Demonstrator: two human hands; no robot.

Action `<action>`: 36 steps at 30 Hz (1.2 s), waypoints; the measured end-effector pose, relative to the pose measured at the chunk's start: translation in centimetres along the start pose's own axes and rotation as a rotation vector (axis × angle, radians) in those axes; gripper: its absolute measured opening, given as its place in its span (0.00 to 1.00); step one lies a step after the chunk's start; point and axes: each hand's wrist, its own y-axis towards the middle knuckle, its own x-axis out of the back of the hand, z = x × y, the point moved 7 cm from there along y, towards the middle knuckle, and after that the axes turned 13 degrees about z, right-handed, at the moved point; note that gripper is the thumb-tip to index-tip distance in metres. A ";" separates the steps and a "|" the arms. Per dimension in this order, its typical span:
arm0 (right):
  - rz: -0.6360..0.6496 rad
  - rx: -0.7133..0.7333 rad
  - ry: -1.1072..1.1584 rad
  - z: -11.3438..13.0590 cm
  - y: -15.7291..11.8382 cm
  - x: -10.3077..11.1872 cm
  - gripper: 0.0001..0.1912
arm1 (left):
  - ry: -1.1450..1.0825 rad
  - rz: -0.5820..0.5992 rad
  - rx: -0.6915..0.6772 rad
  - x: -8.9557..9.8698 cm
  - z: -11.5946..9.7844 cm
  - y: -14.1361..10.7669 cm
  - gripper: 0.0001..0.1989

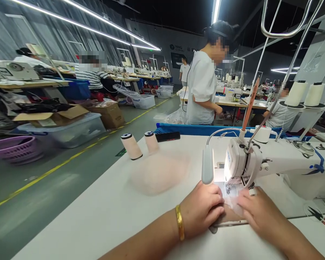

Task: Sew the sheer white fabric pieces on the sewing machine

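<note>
A white sewing machine (234,160) stands at the right, its lamp (208,164) lighting the needle area. Thin, pale, see-through fabric (234,204) lies under the needle. My left hand (204,207), with a gold bracelet on its wrist, is just left of the needle, its fingers curled together at the fabric's edge. My right hand (260,213) rests on the fabric's right side, close to the presser foot, fingers slightly blurred and spread. A blurred heap of pale, sheer material (161,171) lies on the white table left of my left hand.
Two thread cones (131,147) and a black flat object (168,136) are at the table's far edge. Red-handled snips (318,216) lie at the right. A person (202,83) stands beyond the table. Boxes and a purple basket (16,148) are on the floor at left.
</note>
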 end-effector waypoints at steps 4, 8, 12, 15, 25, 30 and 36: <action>-0.132 -0.011 -0.008 -1.3 -0.7 1.0 0.15 | 0.016 -0.013 0.013 -0.6 -0.8 0.0 0.02; -0.001 0.077 0.083 0.5 -0.1 0.1 0.16 | 0.016 -0.009 -0.006 -0.9 -1.5 0.3 0.02; 0.036 0.081 0.057 1.3 0.1 -0.8 0.13 | 0.045 -0.018 0.018 -0.9 -1.2 0.4 0.05; 0.003 0.122 0.042 1.5 -0.1 -1.0 0.14 | 0.056 -0.045 -0.001 -0.9 -1.1 0.2 0.05; -0.037 0.142 0.047 1.6 0.0 -1.0 0.14 | 0.075 -0.065 -0.019 -0.6 -1.3 0.2 0.07; -0.020 0.122 0.057 1.6 0.1 -1.0 0.16 | 0.104 -0.075 -0.031 -0.5 -1.5 0.1 0.07; -0.002 0.098 0.056 1.4 0.2 -1.1 0.16 | 0.115 -0.123 -0.075 -0.8 -2.3 -0.2 0.10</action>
